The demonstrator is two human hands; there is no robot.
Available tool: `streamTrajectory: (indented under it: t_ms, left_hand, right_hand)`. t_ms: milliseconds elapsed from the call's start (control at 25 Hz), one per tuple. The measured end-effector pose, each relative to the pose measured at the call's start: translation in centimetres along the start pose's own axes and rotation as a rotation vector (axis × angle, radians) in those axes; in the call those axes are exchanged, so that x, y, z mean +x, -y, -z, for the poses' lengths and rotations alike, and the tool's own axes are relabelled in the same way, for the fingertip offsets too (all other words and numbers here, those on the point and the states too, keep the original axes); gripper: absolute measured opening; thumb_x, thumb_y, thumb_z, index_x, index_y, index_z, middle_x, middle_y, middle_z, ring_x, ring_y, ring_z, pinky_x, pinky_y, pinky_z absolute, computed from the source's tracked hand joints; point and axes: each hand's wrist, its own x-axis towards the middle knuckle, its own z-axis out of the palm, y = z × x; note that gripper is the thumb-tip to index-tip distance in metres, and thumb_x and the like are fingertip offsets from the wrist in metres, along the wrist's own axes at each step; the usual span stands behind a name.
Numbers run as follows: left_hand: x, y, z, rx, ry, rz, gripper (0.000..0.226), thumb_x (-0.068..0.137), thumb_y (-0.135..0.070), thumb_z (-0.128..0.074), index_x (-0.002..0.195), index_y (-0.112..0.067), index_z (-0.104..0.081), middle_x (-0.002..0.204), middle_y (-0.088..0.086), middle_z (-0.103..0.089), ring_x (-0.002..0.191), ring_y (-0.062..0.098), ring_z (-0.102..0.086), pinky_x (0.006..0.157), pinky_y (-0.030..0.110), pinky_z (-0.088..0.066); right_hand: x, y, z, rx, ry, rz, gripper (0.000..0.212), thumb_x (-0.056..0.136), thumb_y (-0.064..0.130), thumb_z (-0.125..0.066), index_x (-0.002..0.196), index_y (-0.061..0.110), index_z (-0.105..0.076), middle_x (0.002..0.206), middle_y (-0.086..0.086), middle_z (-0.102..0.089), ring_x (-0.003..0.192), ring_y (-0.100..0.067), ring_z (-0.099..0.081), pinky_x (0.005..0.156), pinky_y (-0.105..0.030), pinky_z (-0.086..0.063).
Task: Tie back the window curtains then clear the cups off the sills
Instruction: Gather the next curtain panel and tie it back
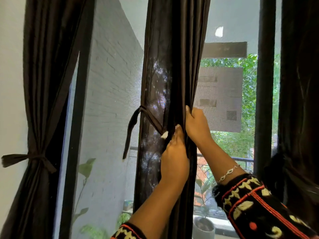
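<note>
Embroidered sleeve [250, 200] nearest; I see right hand [196, 125] fingers [189, 112] curled round middle curtain [172, 66], bunching it; left hand [174, 157] pinches tie strap [133, 123] for wrapping.

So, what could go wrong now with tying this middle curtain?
1. The tie strap is not knotted yet and its long end hangs free; if the left hand loosens its grip on the middle curtain, the strap may slide off.
2. The right hand holds only the folds at the edge, so some cloth might escape the bundle.
</note>
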Motion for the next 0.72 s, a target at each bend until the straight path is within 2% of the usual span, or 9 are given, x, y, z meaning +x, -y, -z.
streamTrajectory:
  t_ms: [160,240,320,360,400,480,560,640,720]
  left_hand:
    - [0.6,0.0,-0.8,0.057,-0.035,0.004,0.052,0.091,0.000,-0.036,0.141,-0.012,-0.030,0.121,0.015,-0.059,0.096,0.032,-0.060,0.073,0.034,-0.042]
    - [0.8,0.2,-1.0,0.040,0.022,-0.014,0.056,0.090,0.002,-0.035,0.144,-0.011,-0.026,0.133,0.014,-0.051,0.112,0.031,-0.054,0.084,0.034,-0.044]
    - [0.4,0.7,-1.2,0.015,0.052,-0.109,0.061,0.090,0.006,-0.035,0.146,-0.009,-0.018,0.153,0.010,-0.019,0.142,0.027,-0.016,0.105,0.041,-0.035]
    - [-0.1,1.1,-1.3,-0.036,-0.023,-0.190,0.057,0.092,0.002,-0.035,0.146,-0.008,-0.017,0.153,0.005,-0.006,0.142,0.023,0.003,0.111,0.046,-0.028]
    - [-0.8,1.9,-1.4,-0.082,-0.136,-0.265,0.051,0.097,-0.010,-0.034,0.146,-0.008,-0.019,0.151,-0.001,-0.003,0.140,0.022,0.009,0.114,0.048,-0.023]
    - [-2.3,4.3,-1.7,-0.152,-0.379,-0.317,0.053,0.099,-0.037,-0.028,0.145,-0.013,-0.020,0.152,-0.015,-0.007,0.142,0.021,-0.001,0.114,0.041,-0.022]
    - [-3.4,6.7,-1.2,-0.274,-0.505,-0.152,0.060,0.094,-0.047,-0.037,0.146,-0.023,-0.017,0.151,-0.023,-0.005,0.143,0.016,-0.006,0.112,0.033,-0.024]
    - [-2.7,7.8,-0.2,-0.328,-0.554,0.069,0.070,0.088,-0.040,-0.055,0.145,-0.020,-0.021,0.150,-0.011,-0.018,0.141,0.017,-0.016,0.111,0.038,-0.028]
    - [-0.4,7.6,0.9,-0.267,-0.575,0.203,0.071,0.082,-0.029,-0.066,0.141,-0.011,-0.029,0.140,0.007,-0.039,0.129,0.023,-0.036,0.102,0.037,-0.038]
  right_hand:
    - [-0.5,0.2,-0.7,0.010,0.026,-0.030,0.047,0.097,0.036,-0.040,0.057,0.017,-0.027,0.056,0.000,-0.033,0.054,-0.019,-0.039,0.049,-0.027,-0.025]
    - [-0.4,-0.2,-0.8,-0.056,0.009,-0.062,0.042,0.098,0.025,-0.044,0.059,0.017,-0.028,0.060,0.000,-0.036,0.063,-0.024,-0.046,0.053,-0.030,-0.030]
    - [-0.3,-0.4,-0.9,-0.091,-0.019,-0.066,0.042,0.098,0.019,-0.043,0.059,0.017,-0.027,0.058,0.000,-0.034,0.055,-0.019,-0.039,0.054,-0.029,-0.027]
    - [-0.3,-0.5,-0.9,-0.099,-0.030,-0.059,0.043,0.098,0.019,-0.043,0.058,0.016,-0.027,0.057,-0.001,-0.034,0.052,-0.015,-0.035,0.056,-0.029,-0.026]
    - [-0.3,-0.6,-0.9,-0.102,-0.037,-0.060,0.043,0.098,0.018,-0.043,0.058,0.016,-0.027,0.057,-0.001,-0.034,0.051,-0.013,-0.033,0.057,-0.029,-0.026]
    - [-0.3,-0.8,-0.7,-0.110,-0.042,-0.068,0.043,0.098,0.018,-0.042,0.058,0.016,-0.027,0.057,-0.001,-0.034,0.051,-0.012,-0.031,0.051,-0.031,-0.022]
    - [-0.4,-1.0,-0.3,-0.124,-0.040,-0.066,0.045,0.098,0.017,-0.043,0.057,0.015,-0.025,0.057,-0.002,-0.032,0.051,-0.012,-0.030,0.045,-0.031,-0.018]
    - [-0.5,-1.1,0.0,-0.129,-0.044,-0.047,0.045,0.098,0.017,-0.043,0.057,0.015,-0.025,0.056,-0.002,-0.031,0.050,-0.013,-0.030,0.044,-0.027,-0.018]
    - [-0.5,-1.1,0.0,-0.120,-0.041,-0.037,0.045,0.098,0.016,-0.043,0.057,0.015,-0.025,0.055,-0.002,-0.032,0.049,-0.014,-0.031,0.044,-0.028,-0.019]
